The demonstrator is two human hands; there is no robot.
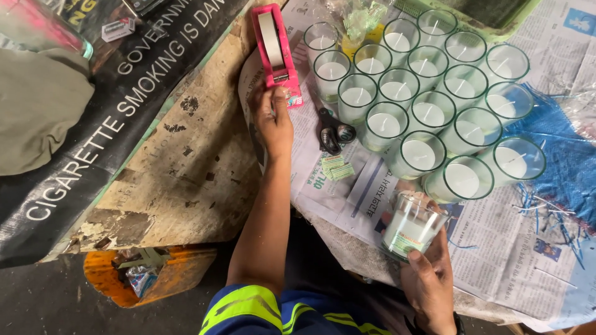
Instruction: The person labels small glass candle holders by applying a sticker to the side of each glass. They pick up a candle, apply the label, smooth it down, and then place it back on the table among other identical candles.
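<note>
Take the cluster of candle glasses (428, 80) as your reference. Its near side leaves you little room: your right hand (429, 282) sits just below the lowest glasses of the cluster, holding a single glass candle (411, 226) from underneath, fingers wrapped round its base and the glass tilted slightly toward you, close to but apart from the nearest standing glass. The newspaper (496, 248) under the cluster runs to the table edge directly below that hand, so the held candle hangs near the drop. To the left of the cluster your left arm is stretched out nearly straight, and your left hand (271, 121) rests at the near end of a pink tape dispenser (276, 53), fingers curled and thumb on its cutter end; whether you are pinching tape there is hard to make out from this angle. Between that hand and the cluster lie black scissors (332, 133) and a small stack of green labels (335, 167), narrowing the gap. Further left of the cluster, bare worn board (192, 161) gives open room. Right of the cluster, a blue woven sack (568, 161) with loose strands lies on the paper.
</note>
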